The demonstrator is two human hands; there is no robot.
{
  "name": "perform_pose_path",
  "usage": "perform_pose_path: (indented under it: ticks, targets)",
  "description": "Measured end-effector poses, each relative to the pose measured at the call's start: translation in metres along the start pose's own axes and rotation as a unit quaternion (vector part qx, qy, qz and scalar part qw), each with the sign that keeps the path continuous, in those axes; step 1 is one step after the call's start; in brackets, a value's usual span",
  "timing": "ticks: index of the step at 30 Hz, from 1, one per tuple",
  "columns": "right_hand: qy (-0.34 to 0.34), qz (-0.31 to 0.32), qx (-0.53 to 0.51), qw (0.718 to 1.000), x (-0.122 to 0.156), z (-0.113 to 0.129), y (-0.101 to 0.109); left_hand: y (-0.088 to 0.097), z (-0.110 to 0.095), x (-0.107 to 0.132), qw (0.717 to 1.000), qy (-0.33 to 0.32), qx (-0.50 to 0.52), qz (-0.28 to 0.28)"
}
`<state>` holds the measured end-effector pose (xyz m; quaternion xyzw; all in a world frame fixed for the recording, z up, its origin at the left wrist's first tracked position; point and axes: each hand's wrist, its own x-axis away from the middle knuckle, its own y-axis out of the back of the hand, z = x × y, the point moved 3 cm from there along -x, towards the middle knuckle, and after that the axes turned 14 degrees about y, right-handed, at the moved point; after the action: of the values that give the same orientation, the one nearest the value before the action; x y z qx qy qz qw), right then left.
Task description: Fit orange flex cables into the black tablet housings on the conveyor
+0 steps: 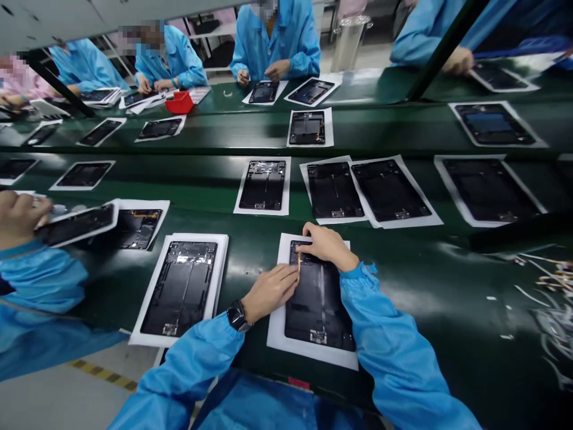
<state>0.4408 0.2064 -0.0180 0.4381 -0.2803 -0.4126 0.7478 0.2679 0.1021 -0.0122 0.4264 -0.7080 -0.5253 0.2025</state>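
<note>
A black tablet housing (308,310) lies on white paper (278,334) at the bench edge in front of me. Over its upper left side stands a thin orange flex cable (299,266). My left hand (274,289), wearing a black watch (236,315), pinches the cable's lower part. At the cable's upper end is my right hand (329,245), thumb on it and fingers bent over the housing's top edge. Part of the housing is hidden under both hands. Left of it, another tablet housing (179,292) rests on a stack of white sheets.
A co-worker's hand (20,218) at left holds a tablet housing (83,224). Beyond my bench run green conveyor lanes (201,179) carrying several housings on paper. Loose cables (553,304) lie at right. Co-workers sit opposite, near a red box (179,103). A dark post (447,51) crosses the upper right.
</note>
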Motion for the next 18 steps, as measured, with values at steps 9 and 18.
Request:
perform_pose_path:
  ticks: [9, 18]
  targets:
    - [0.036, 0.022, -0.084, 0.996, 0.019, 0.0, 0.026, 0.0, 0.005, -0.011, 0.997, -0.023, -0.033, 0.07]
    - [-0.063, -0.087, -0.466, 0.878, 0.075, -0.009, -0.007, 0.013, 0.005, -0.004, 0.993, -0.048, -0.031, 0.107]
